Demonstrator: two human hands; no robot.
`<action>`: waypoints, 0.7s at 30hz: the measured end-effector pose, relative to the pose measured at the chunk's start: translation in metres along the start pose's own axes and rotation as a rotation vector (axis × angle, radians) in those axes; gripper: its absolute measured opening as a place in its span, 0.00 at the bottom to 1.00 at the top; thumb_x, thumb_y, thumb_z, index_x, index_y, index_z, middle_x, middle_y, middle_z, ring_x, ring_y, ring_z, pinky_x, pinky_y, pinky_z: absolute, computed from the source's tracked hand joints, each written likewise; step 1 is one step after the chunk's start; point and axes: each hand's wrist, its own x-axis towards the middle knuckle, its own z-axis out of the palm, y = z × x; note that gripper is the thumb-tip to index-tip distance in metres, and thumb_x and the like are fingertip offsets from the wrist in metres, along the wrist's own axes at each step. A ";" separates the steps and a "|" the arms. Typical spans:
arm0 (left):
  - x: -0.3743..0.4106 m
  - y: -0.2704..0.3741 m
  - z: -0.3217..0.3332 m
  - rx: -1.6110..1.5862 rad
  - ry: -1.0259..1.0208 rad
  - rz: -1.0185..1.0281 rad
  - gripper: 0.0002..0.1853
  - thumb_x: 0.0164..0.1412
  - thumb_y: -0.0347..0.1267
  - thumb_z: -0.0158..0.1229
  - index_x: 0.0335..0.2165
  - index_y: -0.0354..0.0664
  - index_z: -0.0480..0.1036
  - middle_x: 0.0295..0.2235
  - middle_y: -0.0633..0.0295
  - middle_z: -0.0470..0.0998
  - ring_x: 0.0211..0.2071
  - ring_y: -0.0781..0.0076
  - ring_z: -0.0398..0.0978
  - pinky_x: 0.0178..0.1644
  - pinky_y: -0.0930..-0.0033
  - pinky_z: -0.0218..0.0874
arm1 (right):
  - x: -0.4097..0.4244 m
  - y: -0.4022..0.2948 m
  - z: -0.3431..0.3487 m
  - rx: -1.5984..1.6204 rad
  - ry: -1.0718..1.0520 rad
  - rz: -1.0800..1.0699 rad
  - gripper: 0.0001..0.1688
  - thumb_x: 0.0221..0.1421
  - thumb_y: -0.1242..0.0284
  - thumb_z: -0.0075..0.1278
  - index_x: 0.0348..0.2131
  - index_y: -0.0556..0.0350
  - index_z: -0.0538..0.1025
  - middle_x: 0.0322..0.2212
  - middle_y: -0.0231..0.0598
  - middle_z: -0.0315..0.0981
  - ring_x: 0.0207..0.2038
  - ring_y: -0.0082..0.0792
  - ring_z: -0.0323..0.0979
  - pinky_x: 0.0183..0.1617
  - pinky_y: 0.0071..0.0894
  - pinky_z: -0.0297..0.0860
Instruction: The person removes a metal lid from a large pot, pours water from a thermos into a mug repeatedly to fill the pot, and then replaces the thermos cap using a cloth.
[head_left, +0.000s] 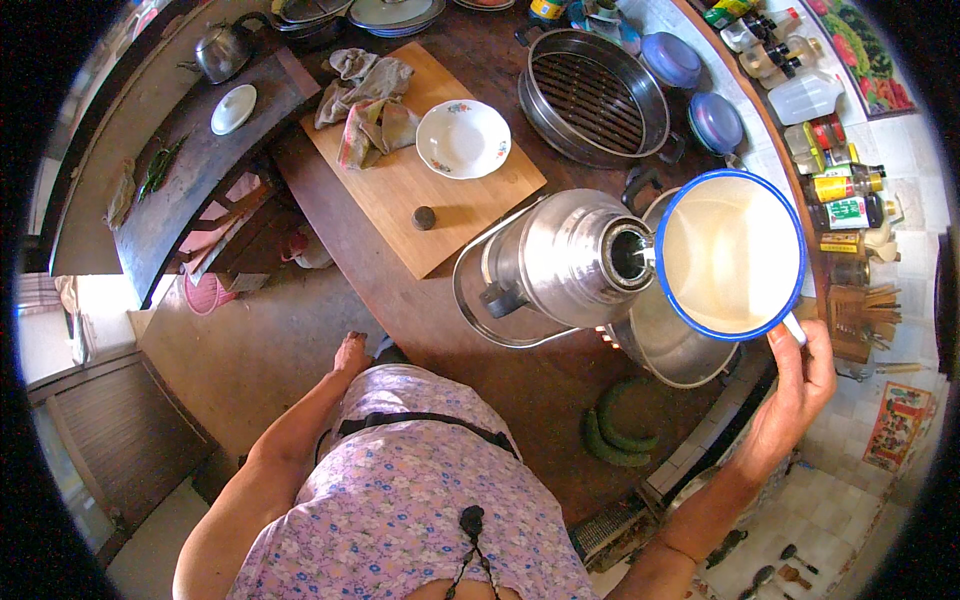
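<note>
My right hand (802, 375) grips the small white handle of an enamel mug (731, 255) with a blue rim. The mug is tilted, its rim right beside the mouth of a metal vacuum flask (562, 259). A clear glint lies between rim and mouth; whether it is running water I cannot tell. The flask stands uncovered, and a dark round stopper (424, 217) rests on the wooden cutting board (480, 202). Partly hidden behind the mug is a metal wok or pan (675, 337). My left hand (351, 356) hangs at my side by the table edge, its fingers partly hidden.
On the board are a white floral bowl (463, 140) and crumpled cloths (367, 90). Beyond stands a steamer pot (592, 97). Green curved gourds (619, 427) lie near my waist. Bottles (847, 184) line the right shelf. A kettle (223, 52) sits on the left counter.
</note>
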 end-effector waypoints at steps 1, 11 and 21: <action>0.000 0.000 0.000 0.003 0.006 0.005 0.31 0.37 0.31 0.59 0.45 0.38 0.65 0.46 0.51 0.64 0.49 0.55 0.62 0.52 0.63 0.56 | 0.000 -0.001 0.000 -0.008 0.007 -0.007 0.08 0.42 0.78 0.55 0.23 0.57 0.68 0.20 0.20 0.59 0.24 0.14 0.53 0.27 0.14 0.50; -0.002 0.002 -0.001 -0.036 0.026 0.007 0.28 0.36 0.29 0.58 0.43 0.37 0.67 0.45 0.50 0.66 0.48 0.54 0.63 0.51 0.63 0.57 | -0.001 -0.010 0.002 -0.061 -0.013 -0.014 0.08 0.46 0.78 0.52 0.22 0.57 0.66 0.20 0.21 0.57 0.24 0.14 0.52 0.27 0.14 0.49; 0.002 -0.005 0.005 -0.017 0.034 0.027 0.29 0.36 0.28 0.58 0.44 0.38 0.67 0.45 0.50 0.65 0.48 0.54 0.63 0.52 0.64 0.56 | -0.003 -0.013 0.001 -0.089 -0.010 -0.025 0.07 0.47 0.78 0.50 0.24 0.59 0.66 0.22 0.24 0.57 0.26 0.16 0.54 0.30 0.13 0.53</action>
